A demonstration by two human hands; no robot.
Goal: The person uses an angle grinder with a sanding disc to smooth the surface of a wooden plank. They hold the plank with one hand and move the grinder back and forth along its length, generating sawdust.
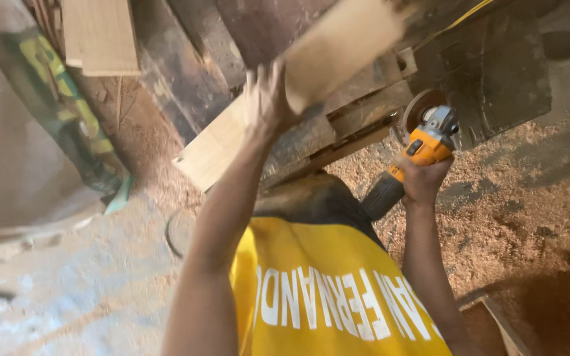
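Holding the pale wooden plank point(311, 72) up with your left hand point(266, 99), you have your fingers wrapped over its near edge about midway along its length, while the plank runs tilted from lower left to upper right, its far end blurred. It looks stiff and fairly light for its length, a flat board that will not bend, though a one-handed hold at the middle probably lets it swing or twist, so a grip near the balance point with the palm flat on the face should steady it best. Raw wood like this tends to be dry and rough instead of slippery; expect splinters along the cut edges. Your right hand point(422, 181) is clenched around the dark handle of the yellow angle grinder point(417, 148), whose round disc point(422, 105) points upward, near the plank's lower edge but apart from it. That tool looks dense and front-heavy, so the handle is the only safe hold. Sawdust point(496, 198) covers the floor below, and darker boards point(186, 59) lean behind.
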